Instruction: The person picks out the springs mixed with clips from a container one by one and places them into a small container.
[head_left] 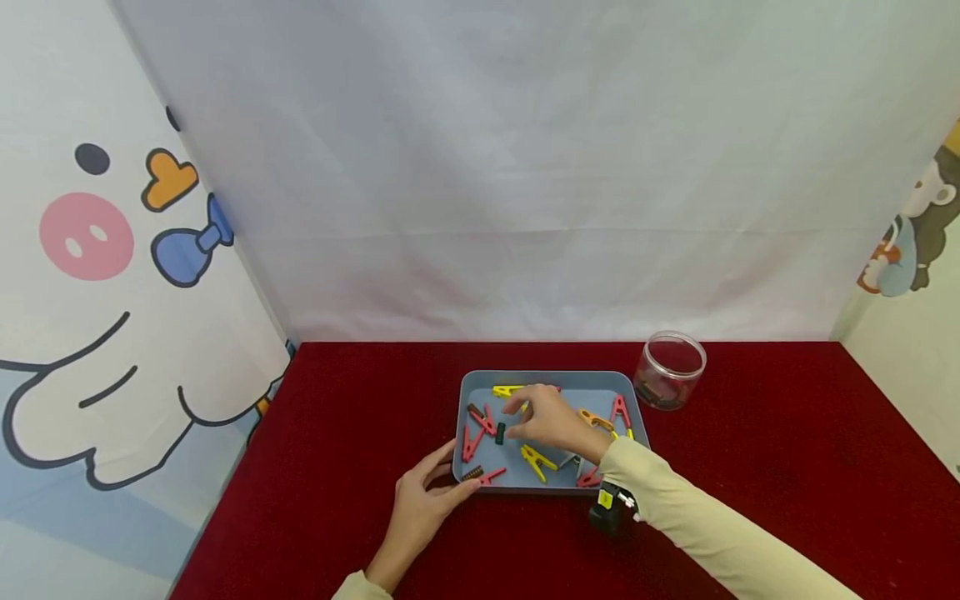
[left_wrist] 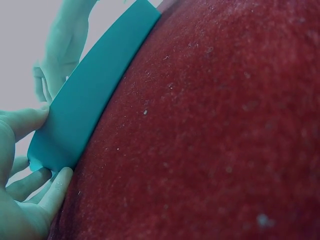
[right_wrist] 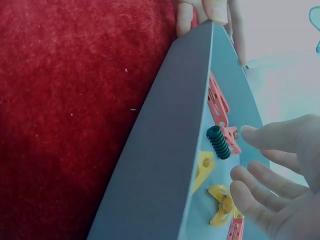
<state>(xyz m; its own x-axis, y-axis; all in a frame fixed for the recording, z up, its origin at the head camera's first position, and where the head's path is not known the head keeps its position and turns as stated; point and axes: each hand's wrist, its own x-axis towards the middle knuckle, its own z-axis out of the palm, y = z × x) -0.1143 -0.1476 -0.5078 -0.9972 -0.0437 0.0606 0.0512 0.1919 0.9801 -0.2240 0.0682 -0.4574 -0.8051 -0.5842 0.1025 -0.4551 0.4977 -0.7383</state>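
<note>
A shallow blue-grey tray (head_left: 555, 375) holds red and yellow spring clips (head_left: 537, 461). My left hand (head_left: 420, 496) grips its near left corner, with the thumb at the front rim and fingers along the left side. Over the tray hovers my right hand (head_left: 551, 419), thumb and fingers apart with nothing between them. Just left of its fingertips lies a dark green coil spring (head_left: 500, 433), which shows beside red clips (right_wrist: 218, 102) in the right wrist view. A brown coil (head_left: 474, 472) sits in the near left corner. My right forearm hides part of the tray's right side.
Behind the tray to the right stands a clear round jar (head_left: 670, 371) with some dark pieces at its bottom. Both stand on a dark red cloth (head_left: 360, 400). A white curtain (head_left: 555, 167) hangs behind the table's back edge.
</note>
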